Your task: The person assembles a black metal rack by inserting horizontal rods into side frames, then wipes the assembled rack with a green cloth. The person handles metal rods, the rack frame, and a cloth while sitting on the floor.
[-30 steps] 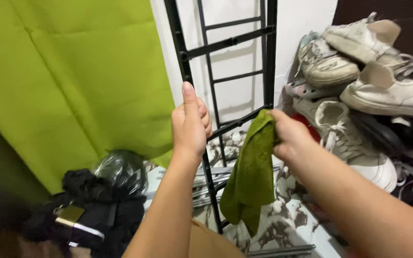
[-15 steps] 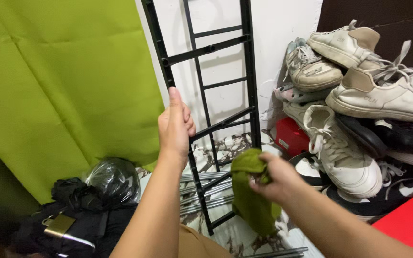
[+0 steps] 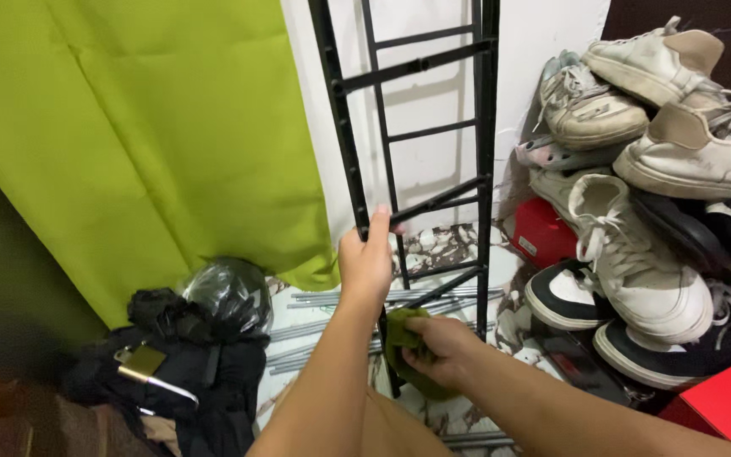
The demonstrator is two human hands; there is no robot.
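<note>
A black metal rack frame (image 3: pixel 420 63) stands upright against the white wall. My left hand (image 3: pixel 365 262) grips its left post about halfway down. My right hand (image 3: pixel 437 351) is low near the foot of that post, closed on a bunched green cloth (image 3: pixel 403 334) that is pressed against the post's lower part. Both forearms reach up from the bottom of the view.
A lime green curtain (image 3: pixel 145 127) hangs at left. Black bags (image 3: pixel 188 364) and a dark plastic bundle (image 3: pixel 226 292) lie below it. Silver metal rods (image 3: pixel 332 300) lie on the marbled floor. A pile of white sneakers (image 3: pixel 636 169) and red boxes (image 3: pixel 721 406) fills the right.
My right hand has carried the green cloth down the post from mid height to near its foot. My left hand has slid lower on the post too.
</note>
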